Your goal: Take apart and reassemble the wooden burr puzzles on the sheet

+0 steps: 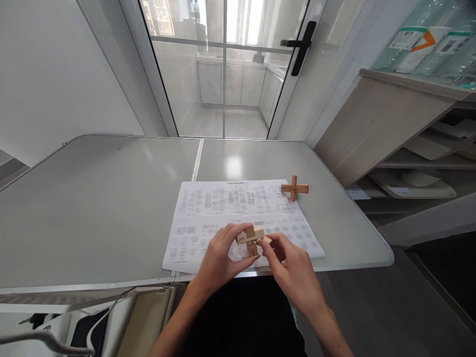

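Observation:
Both my hands hold a small wooden interlocking puzzle just above the near edge of the table. My left hand pinches it from the left, fingers curled round its pale blocks. My right hand grips it from the right, fingertips on a protruding piece. Under them lies a printed instruction sheet covered with small diagrams. A second, assembled wooden cross puzzle stands at the sheet's far right corner, beyond either hand.
The grey folding table has a centre seam and a rounded right corner. A wooden shelf unit with papers stands to the right. A glass door with a black handle is behind the table. A hanger and cables lie lower left.

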Motion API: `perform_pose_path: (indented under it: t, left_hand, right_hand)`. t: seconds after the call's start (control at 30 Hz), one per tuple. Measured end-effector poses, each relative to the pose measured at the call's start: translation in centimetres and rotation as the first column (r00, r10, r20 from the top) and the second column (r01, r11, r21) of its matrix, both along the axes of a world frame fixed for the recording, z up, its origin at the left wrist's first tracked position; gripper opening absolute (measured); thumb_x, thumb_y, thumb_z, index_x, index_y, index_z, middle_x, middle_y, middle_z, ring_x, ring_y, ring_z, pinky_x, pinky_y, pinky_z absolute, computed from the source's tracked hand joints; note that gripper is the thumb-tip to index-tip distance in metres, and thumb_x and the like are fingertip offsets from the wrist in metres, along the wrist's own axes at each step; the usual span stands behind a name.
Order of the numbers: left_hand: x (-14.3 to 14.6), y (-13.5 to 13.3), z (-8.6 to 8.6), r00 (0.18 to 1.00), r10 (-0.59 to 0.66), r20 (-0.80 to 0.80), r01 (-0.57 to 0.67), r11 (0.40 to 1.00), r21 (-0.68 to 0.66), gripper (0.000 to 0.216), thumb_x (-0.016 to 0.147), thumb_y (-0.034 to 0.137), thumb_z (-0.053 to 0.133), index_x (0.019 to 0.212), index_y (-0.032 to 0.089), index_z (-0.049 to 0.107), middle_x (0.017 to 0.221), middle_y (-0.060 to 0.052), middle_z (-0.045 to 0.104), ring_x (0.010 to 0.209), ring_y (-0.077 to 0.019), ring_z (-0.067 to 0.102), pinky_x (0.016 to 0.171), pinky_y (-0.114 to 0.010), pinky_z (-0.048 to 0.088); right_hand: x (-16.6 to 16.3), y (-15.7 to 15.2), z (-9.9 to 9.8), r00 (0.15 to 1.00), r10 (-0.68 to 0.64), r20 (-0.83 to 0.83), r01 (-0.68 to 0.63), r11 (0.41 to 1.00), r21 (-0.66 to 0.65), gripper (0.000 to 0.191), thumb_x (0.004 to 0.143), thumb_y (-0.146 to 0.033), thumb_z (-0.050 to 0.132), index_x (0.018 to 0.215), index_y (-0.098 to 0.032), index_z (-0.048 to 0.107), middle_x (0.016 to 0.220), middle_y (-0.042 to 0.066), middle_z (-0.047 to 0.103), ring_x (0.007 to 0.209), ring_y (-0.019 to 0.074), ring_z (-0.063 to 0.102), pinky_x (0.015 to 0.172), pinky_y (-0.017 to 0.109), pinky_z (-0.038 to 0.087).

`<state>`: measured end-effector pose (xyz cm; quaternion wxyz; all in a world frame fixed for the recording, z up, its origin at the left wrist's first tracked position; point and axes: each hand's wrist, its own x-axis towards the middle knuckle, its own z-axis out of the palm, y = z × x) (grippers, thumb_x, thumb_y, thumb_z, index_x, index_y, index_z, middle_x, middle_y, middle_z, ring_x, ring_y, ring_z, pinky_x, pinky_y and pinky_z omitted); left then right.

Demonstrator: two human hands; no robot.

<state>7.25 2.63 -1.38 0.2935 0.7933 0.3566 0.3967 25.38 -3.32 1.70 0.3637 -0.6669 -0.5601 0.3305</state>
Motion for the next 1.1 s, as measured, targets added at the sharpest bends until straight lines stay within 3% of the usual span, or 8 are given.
perform_pose_path:
  t: [0.2, 0.4, 0.5, 0.73, 1.0, 1.1]
  left_hand:
    - [0.0, 0.0, -0.3, 1.0, 0.0, -0.025, 0.002, 0.999, 0.051, 0.056, 0.089, 0.025, 0.076, 0.14, 0.033, 0.052, 0.113, -0.005, 0.069, 0.1, -0.0218, 0.068, 0.089, -0.037, 0.057]
    - [0.0, -0.1, -0.7, 1.0, 0.007, -0.025, -0.004, 0.995, 0.1, 0.05, 0.091, 0.02, 0.071, 0.137, 0.031, 0.055, 0.1, -0.002, 0.068, 0.088, -0.0176, 0.066, 0.079, -0.03, 0.056]
    - [0.0, -0.2, -0.7, 0.999, -0.007, -0.042, 0.011, 0.995, 0.099, 0.049, 0.091, 0.018, 0.071, 0.136, 0.031, 0.055, 0.102, -0.002, 0.069, 0.09, -0.0175, 0.066, 0.082, -0.032, 0.056]
    - [0.0, 0.0, -0.7, 0.998, 0.023, -0.065, -0.013, 0.99, 0.139, 0.048, 0.09, 0.02, 0.072, 0.134, 0.031, 0.059, 0.105, -0.004, 0.069, 0.094, -0.0203, 0.066, 0.085, -0.036, 0.056]
    - [0.1, 0.3, -0.5, 0.995, 0.055, -0.087, -0.038, 0.983, 0.18, 0.049, 0.084, 0.02, 0.078, 0.13, 0.031, 0.065, 0.11, -0.005, 0.068, 0.094, -0.0211, 0.066, 0.082, -0.036, 0.057]
    - [0.2, 0.2, -0.4, 0.998, 0.009, -0.055, -0.003, 0.993, 0.12, 0.05, 0.085, 0.021, 0.077, 0.132, 0.031, 0.063, 0.119, -0.004, 0.069, 0.097, -0.0192, 0.068, 0.083, -0.032, 0.058]
  right_hand:
    - [-0.4, -0.1, -0.1, 0.999, -0.037, -0.038, 0.037, 0.999, 0.009, 0.038, 0.1, -0.06, 0.053, 0.097, -0.025, 0.066, 0.072, 0.003, 0.07, 0.057, 0.02, 0.062, 0.053, 0.031, 0.045]
    - [-1.6, -0.6, 0.0, 0.993, -0.083, -0.078, 0.083, 0.997, -0.003, 0.035, 0.101, -0.059, 0.051, 0.096, -0.026, 0.061, 0.086, 0.006, 0.076, 0.063, 0.0218, 0.068, 0.056, 0.032, 0.049]
    - [-2.1, -0.8, 0.0, 0.993, -0.085, -0.086, 0.085, 0.996, 0.001, 0.036, 0.102, -0.06, 0.05, 0.098, -0.026, 0.061, 0.088, 0.007, 0.077, 0.064, 0.0225, 0.07, 0.056, 0.032, 0.051]
    - [-1.9, -0.9, -0.1, 0.994, -0.067, -0.081, 0.063, 0.997, -0.048, 0.043, 0.099, -0.068, 0.049, 0.09, -0.027, 0.056, 0.073, 0.005, 0.074, 0.057, 0.0242, 0.068, 0.055, 0.033, 0.047]
    - [-2.3, -1.1, 0.2, 1.0, 0.002, -0.031, -0.003, 1.0, -0.011, 0.035, 0.102, -0.059, 0.048, 0.093, -0.027, 0.055, 0.074, 0.003, 0.072, 0.057, 0.0229, 0.066, 0.054, 0.031, 0.043]
    - [-2.2, -1.2, 0.2, 0.996, 0.002, -0.084, -0.002, 1.0, -0.005, 0.034, 0.102, -0.058, 0.051, 0.092, -0.027, 0.057, 0.073, 0.002, 0.071, 0.059, 0.022, 0.066, 0.056, 0.031, 0.045]
